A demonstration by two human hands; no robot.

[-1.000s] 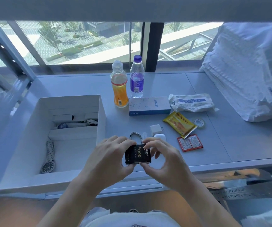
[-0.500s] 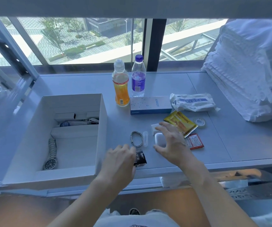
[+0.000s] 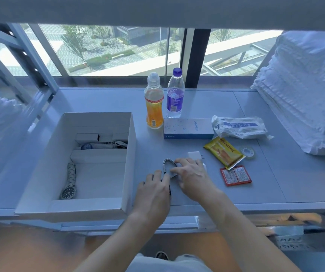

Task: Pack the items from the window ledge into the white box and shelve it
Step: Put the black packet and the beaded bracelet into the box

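- Head view: white box (image 3: 130, 154) sits open left of both hands, a wristwatch (image 3: 69, 183) inside.
- Left hand (image 3: 153, 195) lies curled over a small dark packet (image 3: 170, 190), almost wholly hidden; whether it grips is unclear.
- Right hand (image 3: 192, 177) pinches the chain bracelet (image 3: 168, 165); an item beneath its palm is hidden.
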